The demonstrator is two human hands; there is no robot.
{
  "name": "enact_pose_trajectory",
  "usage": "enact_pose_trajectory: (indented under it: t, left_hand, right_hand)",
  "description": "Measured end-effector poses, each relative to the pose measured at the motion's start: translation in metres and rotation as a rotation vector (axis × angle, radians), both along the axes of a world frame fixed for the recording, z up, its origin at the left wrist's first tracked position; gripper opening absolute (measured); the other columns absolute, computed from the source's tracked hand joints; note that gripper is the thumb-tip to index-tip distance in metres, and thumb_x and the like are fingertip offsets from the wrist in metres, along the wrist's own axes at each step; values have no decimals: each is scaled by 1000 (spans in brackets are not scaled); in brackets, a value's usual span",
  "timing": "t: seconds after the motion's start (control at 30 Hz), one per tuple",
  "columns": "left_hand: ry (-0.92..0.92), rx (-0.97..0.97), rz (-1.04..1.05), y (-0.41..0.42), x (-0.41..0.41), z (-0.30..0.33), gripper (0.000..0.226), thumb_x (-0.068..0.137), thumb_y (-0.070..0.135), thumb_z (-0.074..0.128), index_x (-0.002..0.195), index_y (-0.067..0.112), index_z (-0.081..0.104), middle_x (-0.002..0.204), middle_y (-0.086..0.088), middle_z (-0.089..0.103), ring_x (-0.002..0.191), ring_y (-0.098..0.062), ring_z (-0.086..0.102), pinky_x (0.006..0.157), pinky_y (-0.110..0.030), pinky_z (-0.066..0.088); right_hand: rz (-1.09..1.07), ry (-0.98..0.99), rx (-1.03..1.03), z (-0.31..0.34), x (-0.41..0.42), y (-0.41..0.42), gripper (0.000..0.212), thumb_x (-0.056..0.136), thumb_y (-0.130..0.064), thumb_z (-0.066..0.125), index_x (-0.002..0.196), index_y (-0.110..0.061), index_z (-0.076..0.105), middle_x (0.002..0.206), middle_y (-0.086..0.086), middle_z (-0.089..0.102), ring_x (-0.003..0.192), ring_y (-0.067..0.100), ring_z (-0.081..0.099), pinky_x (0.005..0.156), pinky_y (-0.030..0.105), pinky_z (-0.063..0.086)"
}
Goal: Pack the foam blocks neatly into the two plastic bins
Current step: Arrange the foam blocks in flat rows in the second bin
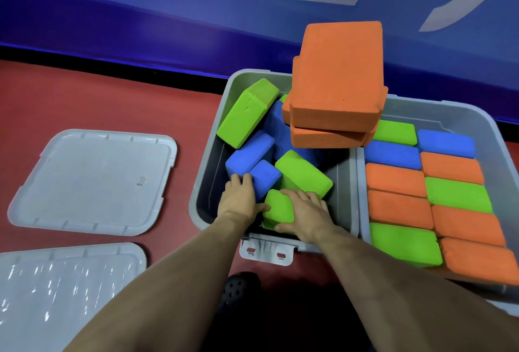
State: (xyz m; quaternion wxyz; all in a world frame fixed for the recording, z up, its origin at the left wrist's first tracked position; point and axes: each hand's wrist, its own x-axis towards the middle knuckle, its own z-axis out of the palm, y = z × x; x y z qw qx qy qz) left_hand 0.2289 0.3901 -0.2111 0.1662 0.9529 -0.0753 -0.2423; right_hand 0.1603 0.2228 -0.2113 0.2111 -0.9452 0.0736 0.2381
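Note:
Two grey plastic bins stand side by side on the red floor. In the left bin (pixel 207 160) green, blue and orange foam blocks lie jumbled, with two orange blocks (pixel 337 82) stacked high at its back right. The right bin (pixel 474 115) holds green, blue and orange blocks laid flat in two tidy rows. Both my hands reach into the left bin's near corner. My right hand (pixel 307 215) grips a small green block (pixel 276 208). My left hand (pixel 238 197) curls its fingers round a blue block (pixel 265 176), its thumb touching the green one.
Two grey bin lids lie flat on the floor to the left, one (pixel 92 180) further away and one (pixel 67 292) nearer. A blue and white wall runs behind the bins. A dark shoe (pixel 238 287) shows below the left bin's latch (pixel 266 252).

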Motion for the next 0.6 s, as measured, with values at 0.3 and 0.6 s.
enact_pose_trajectory:
  t: [0.3,0.6]
  left_hand:
    - [46,-82,59,6,1,-8,75,80,36,82,135,22,34,120,-12,51,106,-33,55,89,-48,48]
    - [49,-17,-27,20,13,9,87,78,26,83,148,18,32,136,-10,49,122,-34,54,97,-50,48]
  right_hand:
    - [35,21,-48,5,7,-20,86,74,-39,87,143,-39,36,142,-8,53,130,21,47,107,39,35]
    - [1,29,-56,15,1,-30,82,74,-35,88,140,-39,40,126,0,63,123,22,53,106,36,33]
